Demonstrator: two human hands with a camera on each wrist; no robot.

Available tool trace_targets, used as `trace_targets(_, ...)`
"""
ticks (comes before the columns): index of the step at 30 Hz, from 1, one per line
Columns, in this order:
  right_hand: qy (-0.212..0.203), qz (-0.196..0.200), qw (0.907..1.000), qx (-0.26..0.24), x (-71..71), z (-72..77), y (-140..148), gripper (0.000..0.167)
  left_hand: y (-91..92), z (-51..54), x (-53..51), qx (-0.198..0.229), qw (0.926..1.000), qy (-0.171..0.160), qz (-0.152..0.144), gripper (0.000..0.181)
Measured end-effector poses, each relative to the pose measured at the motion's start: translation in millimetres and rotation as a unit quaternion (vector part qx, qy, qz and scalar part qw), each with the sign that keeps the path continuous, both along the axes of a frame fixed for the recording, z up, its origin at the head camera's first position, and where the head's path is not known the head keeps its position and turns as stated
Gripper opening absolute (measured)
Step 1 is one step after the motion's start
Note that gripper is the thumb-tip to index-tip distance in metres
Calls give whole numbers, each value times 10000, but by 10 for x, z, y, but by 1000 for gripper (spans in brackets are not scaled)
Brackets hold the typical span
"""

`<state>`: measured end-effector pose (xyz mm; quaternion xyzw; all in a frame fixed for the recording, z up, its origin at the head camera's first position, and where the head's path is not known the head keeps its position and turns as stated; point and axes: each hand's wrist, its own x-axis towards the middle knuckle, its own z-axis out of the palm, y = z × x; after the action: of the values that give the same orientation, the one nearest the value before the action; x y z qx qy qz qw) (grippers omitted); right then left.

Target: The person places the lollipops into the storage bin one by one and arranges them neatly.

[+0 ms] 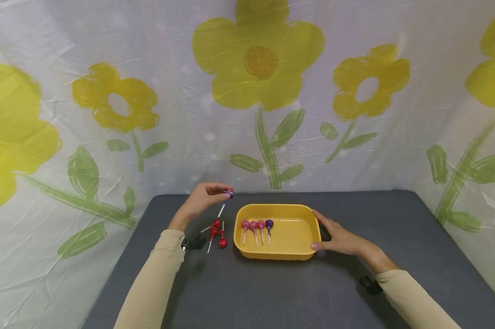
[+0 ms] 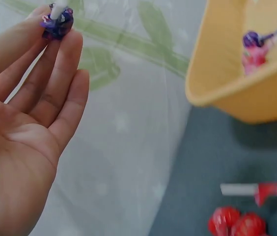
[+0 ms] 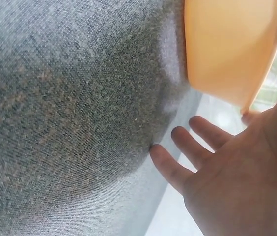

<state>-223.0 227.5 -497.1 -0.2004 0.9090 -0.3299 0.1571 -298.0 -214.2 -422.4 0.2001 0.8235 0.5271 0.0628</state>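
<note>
My left hand pinches a purple-wrapped lollipop by its head between thumb and fingers, its white stick hanging down. It is in the air left of a yellow tray. In the left wrist view the same lollipop sits at the fingertips, the other fingers extended. My right hand holds the tray's right end, thumb and index finger over the rim; its other fingers spread loosely below. Inside the tray, three pink lollipops and a purple lollipop lie in a row.
Three red lollipops lie close together on the dark grey table, left of the tray and near my left wrist. A curtain printed with yellow flowers hangs behind the table and along both sides.
</note>
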Motion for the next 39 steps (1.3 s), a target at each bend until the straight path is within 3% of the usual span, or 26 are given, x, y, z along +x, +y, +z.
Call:
trace_targets(5,31,45,10000,10,-11,-1,0,107,175,80,-87,75,9997,-172,-184,37)
trace_targets(11,45,29,10000,47,-31,-26,9,107,370,59,-230,540,9954,-594,-525,37)
trace_targets(20,1,-35,10000,15,-24,-20,12,108,653,-12,-396,1726,9676,-1515,-1045,32)
trace_targets(25,-47,-72,10000,42,-1,10,-6,108,829,-56,-409,1893,9588,-1710,-1251,23)
trace_targets(34,-128,-94,9999,41,17,21,-37,108,1055,-285,-345,2193,9386,-2210,-1486,29)
trace_targets(39,-78,-79,9999,1,20,5,-24,108,1157,-376,-313,2278,9309,-2415,-1524,28)
